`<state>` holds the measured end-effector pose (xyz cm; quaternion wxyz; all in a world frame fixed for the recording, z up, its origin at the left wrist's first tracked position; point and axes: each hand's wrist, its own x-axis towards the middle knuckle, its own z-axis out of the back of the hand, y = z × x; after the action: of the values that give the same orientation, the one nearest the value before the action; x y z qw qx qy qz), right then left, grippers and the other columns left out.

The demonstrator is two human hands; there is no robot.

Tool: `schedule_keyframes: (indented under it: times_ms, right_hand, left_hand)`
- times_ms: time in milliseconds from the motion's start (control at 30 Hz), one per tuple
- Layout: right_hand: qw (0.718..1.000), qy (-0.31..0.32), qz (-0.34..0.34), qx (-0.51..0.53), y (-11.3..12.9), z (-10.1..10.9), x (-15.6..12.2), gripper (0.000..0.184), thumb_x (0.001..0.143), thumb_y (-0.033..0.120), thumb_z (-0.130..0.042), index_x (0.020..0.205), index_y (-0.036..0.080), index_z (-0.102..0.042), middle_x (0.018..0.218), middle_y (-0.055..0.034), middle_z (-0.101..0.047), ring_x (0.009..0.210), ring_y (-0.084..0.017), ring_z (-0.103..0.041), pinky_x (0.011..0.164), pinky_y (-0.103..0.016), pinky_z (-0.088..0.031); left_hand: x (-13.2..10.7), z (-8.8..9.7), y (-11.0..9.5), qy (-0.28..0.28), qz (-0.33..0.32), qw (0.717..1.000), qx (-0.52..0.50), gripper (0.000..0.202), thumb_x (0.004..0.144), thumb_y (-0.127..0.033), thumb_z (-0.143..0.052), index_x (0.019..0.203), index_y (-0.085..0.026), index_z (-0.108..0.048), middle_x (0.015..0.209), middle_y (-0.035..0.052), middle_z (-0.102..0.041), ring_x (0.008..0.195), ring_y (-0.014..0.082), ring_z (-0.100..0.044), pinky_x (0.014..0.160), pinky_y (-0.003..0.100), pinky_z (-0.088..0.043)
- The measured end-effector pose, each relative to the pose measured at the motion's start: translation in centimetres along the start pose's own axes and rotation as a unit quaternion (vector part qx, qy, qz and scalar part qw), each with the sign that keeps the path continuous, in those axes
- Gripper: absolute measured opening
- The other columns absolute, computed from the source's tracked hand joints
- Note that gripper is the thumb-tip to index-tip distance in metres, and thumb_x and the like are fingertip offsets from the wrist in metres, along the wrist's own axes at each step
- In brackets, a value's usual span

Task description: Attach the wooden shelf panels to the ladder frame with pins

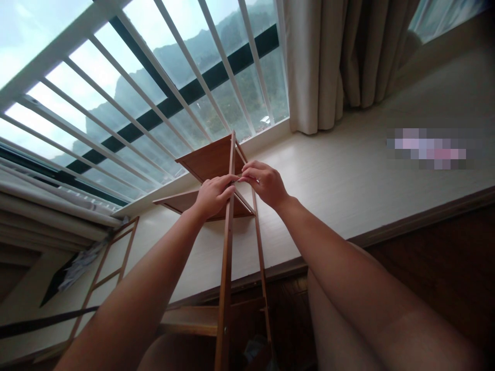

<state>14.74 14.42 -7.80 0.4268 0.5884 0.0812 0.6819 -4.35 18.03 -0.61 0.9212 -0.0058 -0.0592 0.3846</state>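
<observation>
A wooden shelf unit stands tilted in the middle of the head view, with a long near post [225, 257] and a second post [261, 257] behind it. My left hand [214, 196] is closed around the near post, close to its upper end. On the other side of that post, my right hand [266, 184] is closed in a pinch; whatever its fingertips hold is too small to make out. Both hands' fingertips almost meet at the post. An upper wooden panel [209, 157] and a second panel [181, 200] extend left from the posts.
A lower wooden shelf [193, 319] shows between the posts. Leaning at the left is a ladder-like wooden frame [93, 284]. Behind the pale ledge [325, 190] are a barred window [185, 77] and beige curtains [309, 67]. A blurred patch [429, 147] lies at right.
</observation>
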Motion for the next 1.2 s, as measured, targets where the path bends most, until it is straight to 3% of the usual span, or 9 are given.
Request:
schedule_keyframes:
  times_ms: [333,667,833,1200]
  right_hand:
    - [1.0,-0.001,-0.004,0.018,0.0,-0.1,-0.1,0.034,0.097,0.047,-0.05,0.087,0.021,-0.07,0.098,-0.0054,-0.07,0.093,-0.019,-0.062,0.085,-0.03,-0.043]
    - [0.996,-0.02,-0.051,0.071,-0.3,-0.8,0.0,0.036,0.095,0.048,-0.053,0.082,0.019,-0.069,0.083,-0.0037,-0.068,0.08,-0.017,-0.061,0.076,-0.028,-0.042]
    - [0.989,-0.005,-0.124,0.075,0.1,-1.1,-0.1,0.033,0.095,0.045,-0.054,0.081,0.02,-0.068,0.065,0.0006,-0.063,0.061,-0.014,-0.055,0.065,-0.026,-0.038]
    - [0.985,-0.027,-0.154,0.073,0.0,-1.0,0.1,0.039,0.094,0.05,-0.054,0.078,0.018,-0.067,0.063,0.0011,-0.058,0.059,-0.012,-0.048,0.06,-0.026,-0.031]
  left_hand:
    - [0.0,-0.1,0.1,-0.005,-0.004,1.0,0.0,0.043,0.095,-0.043,-0.037,0.125,-0.026,-0.061,0.112,0.0037,-0.072,0.104,0.0259,-0.063,0.09,0.037,-0.042]
    - [-0.1,-0.3,0.4,-0.007,-0.001,1.0,0.001,0.043,0.095,-0.044,-0.038,0.127,-0.028,-0.06,0.116,0.0029,-0.071,0.106,0.0255,-0.062,0.09,0.037,-0.042]
    - [0.0,-0.2,0.3,-0.013,-0.009,1.0,-0.012,0.042,0.095,-0.044,-0.039,0.127,-0.027,-0.061,0.114,0.003,-0.072,0.104,0.0252,-0.063,0.091,0.037,-0.042]
    - [0.0,-0.3,0.5,-0.013,-0.006,1.0,-0.01,0.041,0.094,-0.044,-0.04,0.124,-0.028,-0.063,0.106,0.0033,-0.072,0.101,0.0255,-0.063,0.088,0.037,-0.044]
